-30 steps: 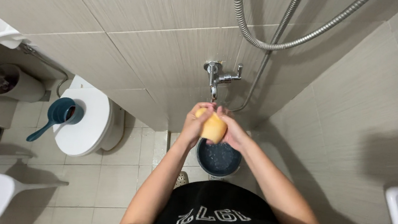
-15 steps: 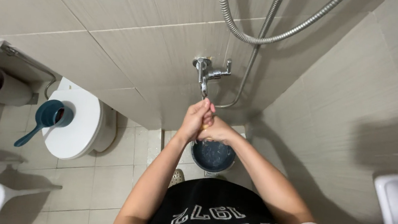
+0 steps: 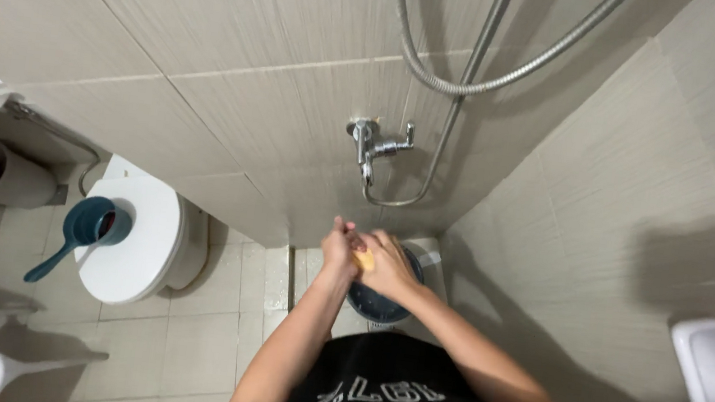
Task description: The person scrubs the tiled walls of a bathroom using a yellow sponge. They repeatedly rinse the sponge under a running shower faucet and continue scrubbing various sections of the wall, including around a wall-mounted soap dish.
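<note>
Both hands meet in front of the person's chest: the left hand point(image 3: 339, 249) and the right hand point(image 3: 388, 264) are clasped around a small yellow bar of soap point(image 3: 362, 259), mostly hidden between the palms. It looks light, hard and slippery when wet, best gripped across its broad faces. Below them sits a dark bucket point(image 3: 381, 304) on the floor. Beyond, a metal tap point(image 3: 373, 144) juts from the tiled wall.

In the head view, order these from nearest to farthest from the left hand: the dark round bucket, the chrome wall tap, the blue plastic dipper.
1. Dark round bucket, just below the left hand.
2. Chrome wall tap, above on the wall.
3. Blue plastic dipper, far left on the toilet lid.
</note>
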